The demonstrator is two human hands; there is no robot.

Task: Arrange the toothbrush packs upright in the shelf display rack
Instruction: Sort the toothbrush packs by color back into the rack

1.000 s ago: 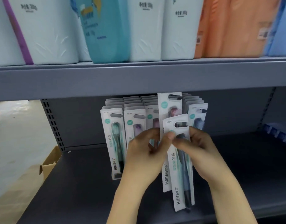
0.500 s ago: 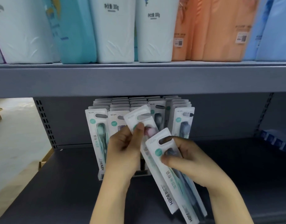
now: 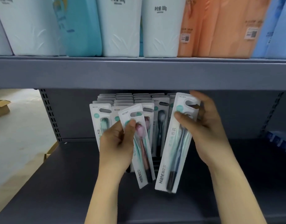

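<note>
The two packs, which overlapped half a second earlier, are now separated. The left hand pinches the pink-brush pack with the thumb on its front face near the hang hole; the pack tilts with its top toward the left and its lower end clear of the lower shelf. The right hand has swung the blue-brush pack from a steep diagonal to near upright. It grips this pack with the thumb across the front and the fingers curled behind the upper edge. The pack top now reaches close under the upper shelf edge.

Both packs remain in front of the display rack, not in it. The rack stands at the middle of the lower shelf and holds rows of upright packs. Its base is mostly hidden by the hands.

Judgement: the separation gives each hand one pack to insert independently. The blue-brush pack is closer to the required orientation and lines up with the right-hand column. The pink-brush pack still needs straightening before insertion. Which slots are free cannot be determined.

Soft product bags stand on the upper shelf.
</note>
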